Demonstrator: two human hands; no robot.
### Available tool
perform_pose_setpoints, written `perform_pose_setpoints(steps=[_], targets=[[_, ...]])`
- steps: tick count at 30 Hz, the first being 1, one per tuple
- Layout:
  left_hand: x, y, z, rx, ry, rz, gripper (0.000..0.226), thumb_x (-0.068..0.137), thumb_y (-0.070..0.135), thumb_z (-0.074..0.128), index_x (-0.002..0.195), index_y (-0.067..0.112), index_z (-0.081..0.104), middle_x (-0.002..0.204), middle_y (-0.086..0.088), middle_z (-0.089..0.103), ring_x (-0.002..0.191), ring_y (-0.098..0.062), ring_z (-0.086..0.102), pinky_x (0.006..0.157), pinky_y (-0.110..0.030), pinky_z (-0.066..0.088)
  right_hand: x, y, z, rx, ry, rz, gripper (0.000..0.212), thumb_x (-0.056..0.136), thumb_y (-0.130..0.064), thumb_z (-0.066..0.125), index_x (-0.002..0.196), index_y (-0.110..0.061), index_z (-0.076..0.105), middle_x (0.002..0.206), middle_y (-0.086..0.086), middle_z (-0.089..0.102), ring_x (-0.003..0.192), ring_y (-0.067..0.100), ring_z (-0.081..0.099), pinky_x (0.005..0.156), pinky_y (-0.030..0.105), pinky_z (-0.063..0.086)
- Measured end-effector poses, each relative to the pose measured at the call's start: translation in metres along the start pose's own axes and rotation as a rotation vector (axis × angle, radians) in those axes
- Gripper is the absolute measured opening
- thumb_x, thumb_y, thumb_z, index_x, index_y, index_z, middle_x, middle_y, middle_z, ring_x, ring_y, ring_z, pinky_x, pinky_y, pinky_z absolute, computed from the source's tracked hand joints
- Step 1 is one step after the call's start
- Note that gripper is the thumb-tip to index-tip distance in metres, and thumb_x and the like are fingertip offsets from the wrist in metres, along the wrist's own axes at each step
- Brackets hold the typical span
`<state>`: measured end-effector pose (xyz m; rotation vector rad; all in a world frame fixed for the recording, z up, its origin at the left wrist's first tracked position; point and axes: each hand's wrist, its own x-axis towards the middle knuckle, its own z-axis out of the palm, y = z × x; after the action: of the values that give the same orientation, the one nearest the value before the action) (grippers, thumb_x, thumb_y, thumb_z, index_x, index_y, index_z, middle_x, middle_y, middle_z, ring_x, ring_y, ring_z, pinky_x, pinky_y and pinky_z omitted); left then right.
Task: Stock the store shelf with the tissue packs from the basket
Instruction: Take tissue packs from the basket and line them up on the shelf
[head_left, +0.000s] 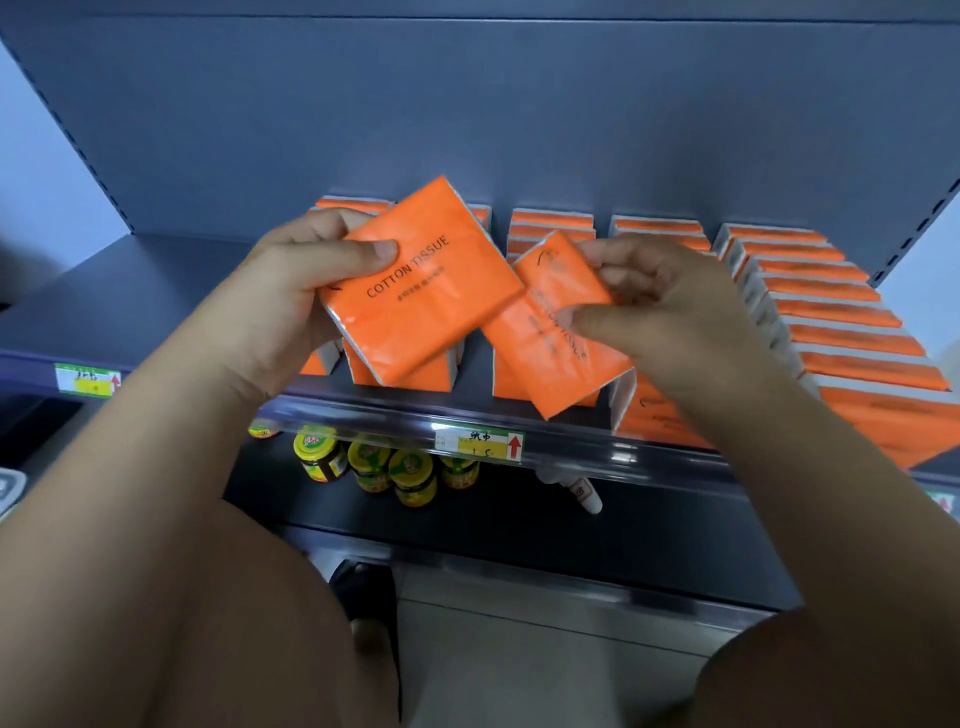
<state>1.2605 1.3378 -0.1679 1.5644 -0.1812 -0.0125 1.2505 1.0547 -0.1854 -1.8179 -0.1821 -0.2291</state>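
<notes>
Now we hold 2 packs | left hand (291, 291) grips tissue pack (421, 291) | right hand (670, 306) pinches second tissue pack (550, 338) | above shelf (156, 280)

The tissue pack (421, 291) in the left hand (291, 291) reads "COTTON TISSUE" in black capitals above a line too small to read. On the second pack (556, 338), in the right hand (670, 312), only "TISSUE" is legible. On the front edge of the shelf (363, 418), a price tag (478, 445) bears handwritten "纸巾" and a red up-arrow; the left tag (85, 380) is blurred.
</notes>
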Motion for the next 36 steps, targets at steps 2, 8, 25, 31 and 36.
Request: perform_pose_setpoints(steps=[2,8,25,31,36], targets=[[0.001,-0.001,-0.008,0.057,0.014,0.002,0.017,0.083,0.020,0.067,0.099,0.018,0.071,0.091,-0.004,0.074,0.082,-0.019,0.070,0.073,-0.030,0.055,-0.004,0.001,0.002,-0.143,-0.041,-0.046,0.050,0.078,-0.007,0.087,0.118,-0.032,0.072,0.101,-0.012,0.073,0.089,-0.008,0.068,0.078,0.011,0.052],[-0.003,0.000,-0.019,0.217,0.015,0.007,0.033,0.078,0.023,0.074,0.108,0.009,0.071,0.095,-0.004,0.073,0.086,-0.021,0.068,0.078,-0.034,0.052,-0.015,0.007,0.009,-0.555,-0.158,-0.244,0.059,0.076,-0.012,0.082,0.129,-0.034,0.070,0.116,-0.014,0.072,0.107,0.005,0.066,0.095,0.034,0.054],[0.002,-0.008,-0.025,0.397,-0.001,0.048,0.032,0.081,0.002,0.081,0.107,0.020,0.076,0.107,0.000,0.079,0.092,-0.010,0.074,0.078,-0.020,0.056,-0.003,0.032,0.029,-1.045,-0.221,-0.432,0.058,0.088,-0.012,0.073,0.143,-0.024,0.058,0.130,0.003,0.065,0.123,0.028,0.056,0.095,0.043,0.053],[0.000,-0.012,-0.031,0.491,0.016,0.047,0.036,0.080,0.003,0.085,0.107,0.026,0.078,0.113,-0.003,0.077,0.100,-0.012,0.071,0.092,-0.033,0.055,-0.005,0.037,0.034,-1.087,-0.219,-0.443,0.056,0.084,-0.006,0.073,0.137,-0.019,0.063,0.125,0.007,0.063,0.119,0.033,0.055,0.093,0.047,0.053],[-0.004,-0.013,-0.033,0.527,-0.005,0.046,0.037,0.080,-0.001,0.083,0.107,0.025,0.078,0.112,-0.001,0.077,0.099,-0.011,0.071,0.095,-0.038,0.056,-0.005,0.040,0.037,-1.138,-0.180,-0.452,0.052,0.075,-0.005,0.079,0.125,-0.014,0.070,0.115,0.008,0.061,0.111,0.033,0.053,0.089,0.048,0.052]])
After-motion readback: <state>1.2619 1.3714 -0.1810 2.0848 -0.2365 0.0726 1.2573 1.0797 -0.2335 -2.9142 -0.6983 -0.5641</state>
